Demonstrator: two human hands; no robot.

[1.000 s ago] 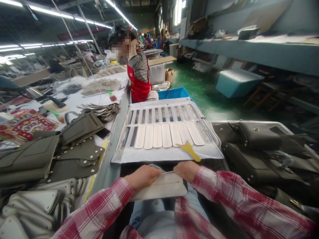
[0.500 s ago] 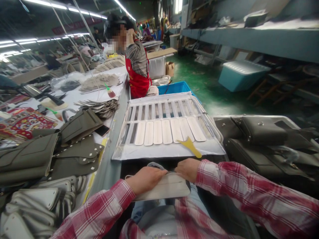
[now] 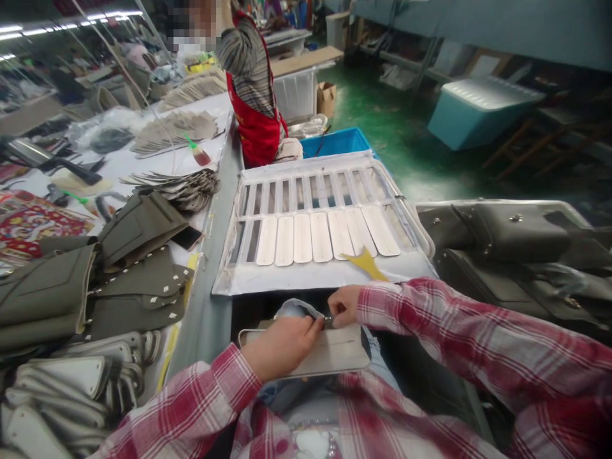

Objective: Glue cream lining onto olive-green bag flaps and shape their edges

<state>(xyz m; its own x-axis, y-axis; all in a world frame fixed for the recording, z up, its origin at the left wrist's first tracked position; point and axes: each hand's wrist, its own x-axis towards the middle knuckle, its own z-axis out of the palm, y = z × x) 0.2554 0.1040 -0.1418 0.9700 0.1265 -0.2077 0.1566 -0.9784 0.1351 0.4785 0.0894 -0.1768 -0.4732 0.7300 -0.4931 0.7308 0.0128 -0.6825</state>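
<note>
Head view: we have a pale panel (image 3: 339, 354) low before us, our left hand (image 3: 282, 344) closed on it. Our right hand (image 3: 343, 306) curls its fingers near the panel's far edge; we cannot tell whether they pinch anything. Beyond, a white rack (image 3: 287, 277) bears pale strips (image 3: 321, 237) and a yellow tool (image 3: 366, 261). To our left, the tabletop (image 3: 203, 299) carries dark flat pieces (image 3: 138, 299).

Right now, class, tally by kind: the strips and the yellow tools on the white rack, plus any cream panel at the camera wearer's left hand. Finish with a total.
Cream round-cornered strips on the white rack: 7
Yellow forked tool: 1
Cream panel at the left hand: 1
Total: 9
</note>
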